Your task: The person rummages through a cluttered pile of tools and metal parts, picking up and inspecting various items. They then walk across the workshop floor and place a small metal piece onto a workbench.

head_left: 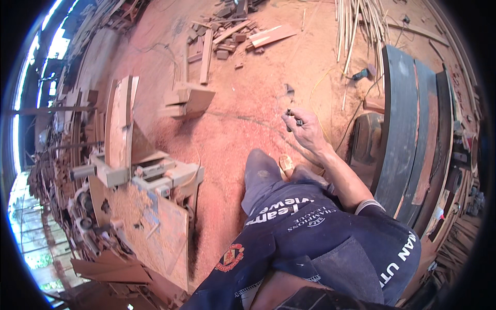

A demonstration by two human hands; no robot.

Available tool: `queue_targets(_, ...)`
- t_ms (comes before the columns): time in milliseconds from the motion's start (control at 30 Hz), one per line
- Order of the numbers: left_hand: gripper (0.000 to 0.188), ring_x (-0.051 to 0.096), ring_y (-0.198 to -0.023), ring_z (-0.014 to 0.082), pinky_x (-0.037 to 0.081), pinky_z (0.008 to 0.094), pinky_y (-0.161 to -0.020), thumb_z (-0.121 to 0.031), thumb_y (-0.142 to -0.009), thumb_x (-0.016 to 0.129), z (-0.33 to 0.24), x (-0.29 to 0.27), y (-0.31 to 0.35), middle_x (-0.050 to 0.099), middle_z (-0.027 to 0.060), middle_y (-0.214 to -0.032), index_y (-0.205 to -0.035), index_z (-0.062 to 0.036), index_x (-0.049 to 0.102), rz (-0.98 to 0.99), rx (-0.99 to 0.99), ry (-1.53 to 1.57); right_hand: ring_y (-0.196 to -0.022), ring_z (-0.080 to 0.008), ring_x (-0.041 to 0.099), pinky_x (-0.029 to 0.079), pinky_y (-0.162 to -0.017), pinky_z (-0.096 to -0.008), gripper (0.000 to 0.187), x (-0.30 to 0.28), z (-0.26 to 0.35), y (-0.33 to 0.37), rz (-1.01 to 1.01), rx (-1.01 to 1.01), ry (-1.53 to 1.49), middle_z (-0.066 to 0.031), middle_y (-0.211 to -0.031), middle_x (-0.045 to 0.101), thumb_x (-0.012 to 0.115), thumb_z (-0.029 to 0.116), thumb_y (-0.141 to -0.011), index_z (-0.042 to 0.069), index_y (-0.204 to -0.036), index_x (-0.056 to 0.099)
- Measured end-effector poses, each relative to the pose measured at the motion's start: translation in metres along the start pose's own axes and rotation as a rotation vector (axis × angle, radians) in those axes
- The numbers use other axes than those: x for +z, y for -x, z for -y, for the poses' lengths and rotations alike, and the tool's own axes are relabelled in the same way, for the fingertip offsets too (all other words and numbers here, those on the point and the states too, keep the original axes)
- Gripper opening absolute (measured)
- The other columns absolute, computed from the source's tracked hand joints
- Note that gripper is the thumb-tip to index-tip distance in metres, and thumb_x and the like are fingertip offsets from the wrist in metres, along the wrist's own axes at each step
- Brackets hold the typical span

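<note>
My right hand point(308, 133) is raised in front of me over the sawdust-covered floor, with its fingers closed. A small dark object point(299, 122), perhaps metal, pokes out of the grip. Most of it is hidden by the fingers, so its kind cannot be made out. My left hand does not show; only the dark sleeve on that side is seen low in the picture. Left of me is a woodworking machine point(170, 175) with a chip-strewn board point(150, 227) beside it. Upright wooden planks point(121, 124) rest at the machine.
A pile of wood offcuts point(227, 39) lies ahead on the floor, with a wooden block point(191, 101) nearer. Long thin strips point(351, 26) and a green power tool point(363, 73) lie at the far right. A long dark workbench point(398, 134) runs along my right. A yellow cord point(313, 95) crosses the floor.
</note>
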State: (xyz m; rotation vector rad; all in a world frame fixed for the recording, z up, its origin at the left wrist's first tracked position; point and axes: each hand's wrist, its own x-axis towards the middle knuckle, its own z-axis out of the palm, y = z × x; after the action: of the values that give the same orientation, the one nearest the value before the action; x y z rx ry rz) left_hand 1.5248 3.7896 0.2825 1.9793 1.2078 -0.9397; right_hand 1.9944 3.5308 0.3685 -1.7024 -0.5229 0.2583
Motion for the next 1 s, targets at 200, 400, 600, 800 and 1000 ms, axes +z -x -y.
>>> queue_targets(200,0.032,0.066,-0.089,0.0322,0.052,0.0418,-0.078,-0.031,-0.099,0.052,-0.047,-0.093,-0.149,0.069,0.0180,-0.096,-0.105,-0.0037,0.067,0.058,-0.043,-0.008,-0.070,-0.0250,0.061,0.047,-0.062,-0.0375,0.024,0.006,-0.084,-0.131,-0.117,0.219,0.242,-0.0137,-0.076,0.065,0.062,0.027,-0.097,0.005,-0.100,0.069)
queue_targets(400,0.031,0.067,-0.086,0.0276,0.051,0.0392,-0.076,-0.032,-0.099,0.052,-0.213,-0.198,-0.306,0.071,0.0133,-0.094,-0.100,-0.0063,0.069,0.144,0.368,-0.323,-0.107,-0.0406,0.065,0.052,-0.090,-0.0464,0.043,-0.048,-0.210,-0.167,-0.152,0.716,0.526,-0.0224,-0.111,0.069,0.053,0.044,-0.098,0.011,-0.123,0.067)
queue_targets(600,0.027,0.061,-0.073,0.0126,0.049,0.0296,-0.061,-0.028,-0.096,0.051,-0.460,-0.346,-0.423,0.065,0.0040,-0.086,-0.100,-0.0077,0.068,0.065,0.277,0.286,-0.102,-0.0387,0.067,0.050,-0.086,-0.0510,0.050,-0.106,-0.272,-0.132,-0.411,0.979,0.687,-0.0286,-0.101,0.068,0.051,0.048,-0.095,0.003,-0.106,0.070)
queue_targets(800,0.027,0.064,-0.070,0.0196,0.050,0.0319,-0.062,-0.026,-0.090,0.055,-0.696,-0.413,-0.542,0.065,0.0098,-0.078,-0.099,-0.0044,0.067,-0.178,0.354,0.340,-0.100,-0.0410,0.067,0.050,-0.086,-0.0505,0.053,-0.131,-0.416,-0.160,-0.223,0.799,0.879,-0.0274,-0.104,0.069,0.042,0.043,-0.101,-0.002,-0.106,0.070)
queue_targets(1000,0.033,0.065,-0.072,0.0186,0.052,0.0359,-0.064,-0.031,-0.095,0.051,-0.893,-0.409,-0.551,0.067,0.0094,-0.088,-0.110,-0.0048,0.064,0.037,0.421,0.128,-0.097,-0.0453,0.066,0.050,-0.078,-0.0511,0.043,-0.268,-0.486,-0.360,-0.311,0.921,0.651,-0.0311,-0.096,0.068,0.054,0.036,-0.094,-0.004,-0.103,0.069)
